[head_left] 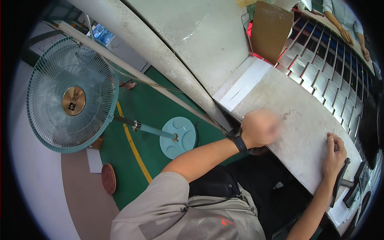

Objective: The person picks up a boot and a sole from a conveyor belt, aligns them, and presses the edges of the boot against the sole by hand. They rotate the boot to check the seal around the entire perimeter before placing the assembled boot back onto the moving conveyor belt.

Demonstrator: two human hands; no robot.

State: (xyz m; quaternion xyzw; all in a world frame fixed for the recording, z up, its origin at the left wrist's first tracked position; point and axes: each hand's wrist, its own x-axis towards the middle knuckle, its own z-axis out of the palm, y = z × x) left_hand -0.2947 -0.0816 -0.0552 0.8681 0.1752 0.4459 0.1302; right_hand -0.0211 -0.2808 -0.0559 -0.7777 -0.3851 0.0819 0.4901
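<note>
Hands (262, 128) (335, 154) rest at table edge (304, 120), apart.

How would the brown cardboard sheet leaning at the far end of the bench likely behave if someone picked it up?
The cardboard sheet looks thin and flat, so it is probably light for its size. It stands leaning without sagging, so it is likely fairly stiff, though it may bend if lifted by one corner. Propped on edge, it could tip over at a nudge.

Your counter (304, 120) is dull, scuffed metal; the fan (72, 96) beside you has a glossy plastic grille; your shirt (168, 212) is matt cloth.
</note>
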